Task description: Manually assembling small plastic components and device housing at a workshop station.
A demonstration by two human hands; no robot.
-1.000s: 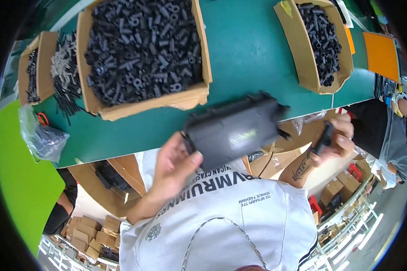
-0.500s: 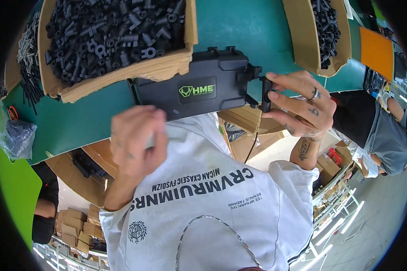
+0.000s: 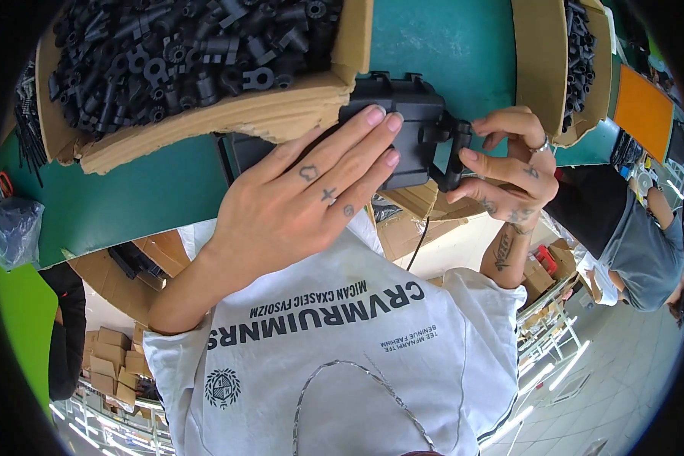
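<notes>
A flat black plastic case [image 3: 410, 106] lies on the green table, partly beneath the edge of a cardboard box. My left hand [image 3: 296, 190] rests flat across its lid, fingers stretched out side by side, covering much of the top. At the case's right end a black bar-shaped handle [image 3: 456, 156] stands out on two hinge arms. My right hand [image 3: 513, 163] is at this handle, fingers bent, with one fingertip against its side and another at its lower end. The index finger is curled just off the handle's upper part.
A large cardboard box [image 3: 213, 121] full of small black plastic parts [image 3: 182, 68] stands at the far left. Another parts box [image 3: 543, 68] is at the far right, near an orange panel [image 3: 644, 110]. A plastic bag [image 3: 15, 228] hangs by the left table edge. Another person [image 3: 623, 235] is at right.
My left hand has come up and right, from above the near edge onto the case lid. My right hand stays at the handle, its index finger now bent away. The view has shifted slightly.
</notes>
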